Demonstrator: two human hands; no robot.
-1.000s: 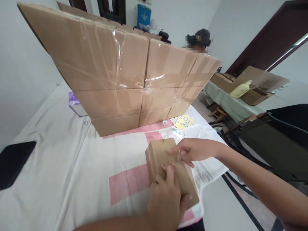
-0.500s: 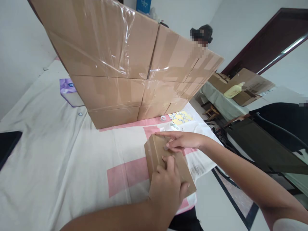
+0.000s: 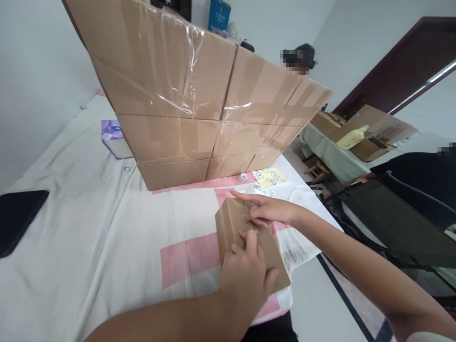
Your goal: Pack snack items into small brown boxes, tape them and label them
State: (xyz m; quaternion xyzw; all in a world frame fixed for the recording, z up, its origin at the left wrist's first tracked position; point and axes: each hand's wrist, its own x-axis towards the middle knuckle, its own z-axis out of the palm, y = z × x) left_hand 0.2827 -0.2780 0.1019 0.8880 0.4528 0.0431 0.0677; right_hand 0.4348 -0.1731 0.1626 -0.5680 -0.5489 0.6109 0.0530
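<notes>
A small brown cardboard box (image 3: 276, 259) lies slantwise on the bed-like surface in front of me. My left hand (image 3: 245, 266) rests on its top with fingers curled, the index fingertip pressing down and the thumb spread to the side. Across the far part of the top is my right hand (image 3: 269, 209), its index finger stretched past the far edge. The right thumb touches the box beside a small clear patch (image 3: 245, 217), which looks like tape. Just beyond the box a roll of clear tape (image 3: 259, 189) is partly hidden by the right hand.
Large taped cartons (image 3: 167, 137) form a wall behind. Near their foot lie a small tape roll (image 3: 243, 177) and a yellow patterned sheet (image 3: 270, 176). A purple tissue pack (image 3: 116, 137) and a black flat object (image 3: 21, 221) are leftward. A person (image 3: 409, 180) sits at right.
The view has shifted slightly. My right index finger has lifted and points out beyond the box's far edge, while the thumb stays near the clear patch. My left hand has barely moved.
</notes>
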